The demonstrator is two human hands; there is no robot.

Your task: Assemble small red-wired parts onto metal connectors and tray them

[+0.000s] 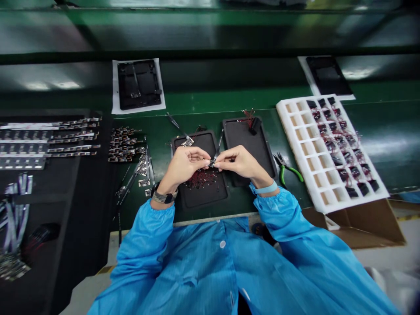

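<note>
Pinched between the fingertips of both hands is a small circuit board (211, 163), with a dark flat ribbon cable (219, 142) rising from it. My left hand (186, 165) is closed on its left side, and my right hand (242, 162) grips it from the right. The fingers hide most of the board. Just below lies a pile of small parts with thin red and black wires (202, 179) in a black tray (210, 199). Another board with a ribbon cable (187, 141) rests at that tray's upper edge.
A second black tray (244, 142) holds red wires and a black piece (255, 125). Green-handled cutters (290, 169) lie beside a white foam tray (300, 151) of wired black parts. Several circuit boards (124, 144) are stacked leftward. Tablet-like black panels (144, 94) sit at the back.
</note>
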